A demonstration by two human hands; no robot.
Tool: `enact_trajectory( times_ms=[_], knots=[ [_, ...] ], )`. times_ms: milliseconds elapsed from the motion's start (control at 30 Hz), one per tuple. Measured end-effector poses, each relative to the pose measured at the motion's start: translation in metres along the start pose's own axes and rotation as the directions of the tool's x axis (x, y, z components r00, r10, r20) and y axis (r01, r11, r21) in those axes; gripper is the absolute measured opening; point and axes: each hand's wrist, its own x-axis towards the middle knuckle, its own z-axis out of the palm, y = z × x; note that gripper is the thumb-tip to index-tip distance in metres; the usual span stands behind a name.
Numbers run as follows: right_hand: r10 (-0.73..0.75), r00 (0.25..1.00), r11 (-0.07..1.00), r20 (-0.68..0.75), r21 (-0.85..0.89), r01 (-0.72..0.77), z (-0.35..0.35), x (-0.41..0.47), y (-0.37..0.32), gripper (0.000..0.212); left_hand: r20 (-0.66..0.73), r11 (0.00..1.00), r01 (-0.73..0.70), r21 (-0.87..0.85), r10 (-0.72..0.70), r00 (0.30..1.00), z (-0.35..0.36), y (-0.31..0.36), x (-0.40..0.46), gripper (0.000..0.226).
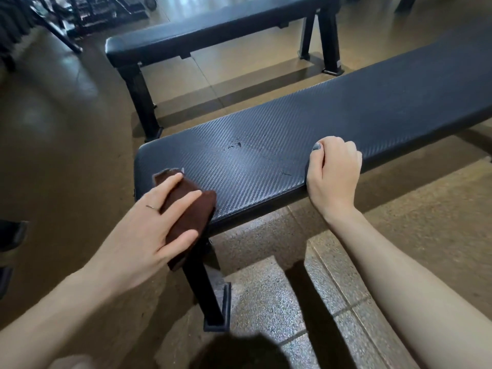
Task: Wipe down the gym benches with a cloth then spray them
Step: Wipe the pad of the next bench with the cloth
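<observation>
Brown cloth (186,209) pressed flat on the near-left corner of the closest bench (306,134), partly draped over its front edge and hanging down beside the front leg (205,283). Pinned there by the left hand (149,225): palm down, fingers spread and laid across the fabric, thumb at the lower end, a thin ring (152,207) on one finger. A small pale scrap showing at the cloth's far edge, too small to identify.

On the same worktop, further right, the right hand (332,174) curled over the front edge of the padding, fingers folded into a loose fist, nothing visibly held. Hands well apart, both bare forearms reaching in from the bottom of the view.

Padding black, with a fine diagonal woven texture, shiny under the light; a few dark specks and a short scratch near its middle, between the two hands. Frame beneath black metal, ending in a flat foot on the floor.

Beyond, a second bench (213,30) of the same kind, parallel to the first and separated by a strip of floor (66,129), brownish and glossy, speckled tile nearer the camera. Dark gym racks (80,12) at the upper left, blurred.
</observation>
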Motion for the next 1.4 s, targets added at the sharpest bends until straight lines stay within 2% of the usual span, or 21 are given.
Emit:
enact_trajectory(
  times_ms=[100, 200, 300, 367, 500, 600, 800, 900, 1100, 1200, 1400],
  knots=[
    [0.039, 0.996, 0.999, -0.076, 0.031, -0.037, -0.006, 0.012, 0.016, 0.023, 0.015, 1.000, 0.008, 0.027, -0.009, 1.000, 0.002, 0.007, 0.009, 0.068],
    [0.103, 0.986, 0.995, -0.134, 0.013, -0.103, -0.011, 0.025, 0.040, 0.024, -0.024, 0.980, -0.133, 0.150, 0.138, 0.990, 0.005, 0.039, 0.041, 0.070],
    [0.066, 0.987, 0.996, -0.148, -0.049, -0.074, -0.006, 0.026, 0.052, 0.024, -0.047, 0.929, -0.285, 0.234, 0.304, 0.952, 0.014, 0.086, 0.089, 0.069],
    [0.046, 0.984, 0.998, -0.169, -0.037, -0.053, -0.002, 0.027, 0.055, 0.024, -0.065, 0.902, -0.331, 0.278, 0.362, 0.930, 0.021, 0.121, 0.122, 0.070],
    [0.033, 0.979, 0.999, -0.201, 0.008, -0.032, -0.001, 0.030, 0.058, 0.020, -0.084, 0.910, -0.304, 0.281, 0.339, 0.937, 0.025, 0.143, 0.142, 0.075],
    [0.030, 0.978, 0.999, -0.209, 0.019, -0.027, 0.001, 0.029, 0.057, 0.019, -0.052, 0.923, -0.282, 0.261, 0.305, 0.951, 0.023, 0.125, 0.119, 0.076],
    [0.002, 0.960, 0.999, -0.278, 0.040, 0.010, 0.007, 0.029, 0.058, 0.024, -0.003, 0.899, -0.234, 0.370, 0.253, 0.968, 0.016, 0.079, 0.073, 0.074],
    [0.004, 0.958, 1.000, -0.288, 0.015, 0.000, 0.009, 0.028, 0.059, 0.024, 0.015, 0.910, -0.268, 0.316, 0.278, 0.961, 0.015, 0.075, 0.075, 0.073],
    [0.011, 0.959, 1.000, -0.282, -0.002, -0.012, 0.009, 0.026, 0.057, 0.029, -0.095, 0.904, -0.367, 0.220, 0.395, 0.914, 0.025, 0.103, 0.118, 0.068],
    [0.012, 0.964, 1.000, -0.266, -0.025, -0.019, 0.009, 0.026, 0.055, 0.030, -0.105, 0.898, -0.415, 0.146, 0.432, 0.896, 0.027, 0.115, 0.144, 0.065],
    [0.022, 0.967, 0.998, -0.253, -0.044, -0.034, 0.006, 0.024, 0.053, 0.030, -0.098, 0.884, -0.464, -0.061, 0.458, 0.884, 0.013, 0.081, 0.131, 0.048]
  ],
)
